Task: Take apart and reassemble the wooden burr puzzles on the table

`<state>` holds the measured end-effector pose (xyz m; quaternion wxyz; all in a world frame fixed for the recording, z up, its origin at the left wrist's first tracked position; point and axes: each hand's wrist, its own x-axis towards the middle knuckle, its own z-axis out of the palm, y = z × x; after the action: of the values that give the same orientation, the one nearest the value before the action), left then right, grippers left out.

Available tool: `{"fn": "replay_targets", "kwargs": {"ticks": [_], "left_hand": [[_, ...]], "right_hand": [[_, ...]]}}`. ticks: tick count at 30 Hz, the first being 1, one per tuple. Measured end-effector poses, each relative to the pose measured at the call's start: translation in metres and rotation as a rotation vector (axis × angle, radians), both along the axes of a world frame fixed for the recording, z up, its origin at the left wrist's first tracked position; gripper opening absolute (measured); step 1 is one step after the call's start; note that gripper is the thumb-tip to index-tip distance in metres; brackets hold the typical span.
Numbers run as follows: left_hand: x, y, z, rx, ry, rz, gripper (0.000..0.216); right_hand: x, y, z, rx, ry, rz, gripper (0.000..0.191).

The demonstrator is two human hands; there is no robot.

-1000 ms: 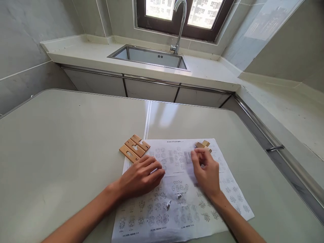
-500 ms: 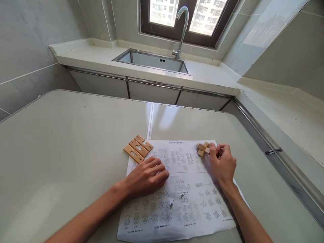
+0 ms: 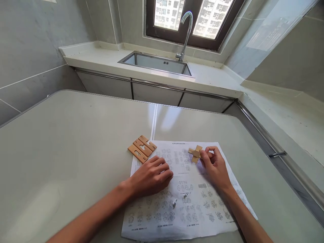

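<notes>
A printed instruction sheet (image 3: 187, 199) with many small diagrams lies on the pale table (image 3: 63, 141). My left hand (image 3: 152, 177) rests palm down on the sheet's left part, fingers loosely curled, holding nothing. My right hand (image 3: 214, 165) pinches a small crossed assembly of wooden puzzle pieces (image 3: 195, 153) just above the sheet's upper middle. Three flat notched wooden pieces (image 3: 142, 148) lie side by side at the sheet's upper left corner, just beyond my left hand.
Beyond the table runs a white counter with a steel sink (image 3: 158, 62) and a curved tap (image 3: 186, 33) under a window. A second counter (image 3: 286, 114) with a metal edge runs along the right side. A seam (image 3: 153, 123) splits the tabletop.
My right hand reached to the wooden cross at the sheet's top right, took hold of it and brought it left toward the sheet's middle. The left hand stayed put.
</notes>
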<state>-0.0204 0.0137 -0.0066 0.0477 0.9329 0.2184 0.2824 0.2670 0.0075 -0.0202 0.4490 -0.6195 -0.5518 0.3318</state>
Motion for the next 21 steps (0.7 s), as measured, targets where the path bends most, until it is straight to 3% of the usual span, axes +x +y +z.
{"fn": "replay_targets", "kwargs": {"ticks": [3, 7, 10, 16, 21], "left_hand": [[0.001, -0.002, 0.001, -0.128, -0.076, 0.069, 0.007], [0.005, -0.007, 0.002, -0.379, -0.229, 0.212, 0.048], [0.009, -0.011, 0.004, -0.474, -0.263, 0.222, 0.068], [0.015, -0.015, 0.01, -0.617, -0.354, 0.145, 0.045], [0.014, -0.015, 0.013, -0.588, -0.439, 0.127, 0.046]], "right_hand": [[-0.016, -0.011, 0.005, -0.034, 0.149, 0.222, 0.031], [-0.035, -0.025, 0.013, -0.058, 0.203, 0.479, 0.027], [-0.044, -0.033, 0.015, -0.078, 0.223, 0.549, 0.029], [-0.053, -0.039, 0.013, -0.147, 0.31, 0.63, 0.032], [-0.053, -0.034, 0.018, -0.263, 0.467, 0.679, 0.036]]}}
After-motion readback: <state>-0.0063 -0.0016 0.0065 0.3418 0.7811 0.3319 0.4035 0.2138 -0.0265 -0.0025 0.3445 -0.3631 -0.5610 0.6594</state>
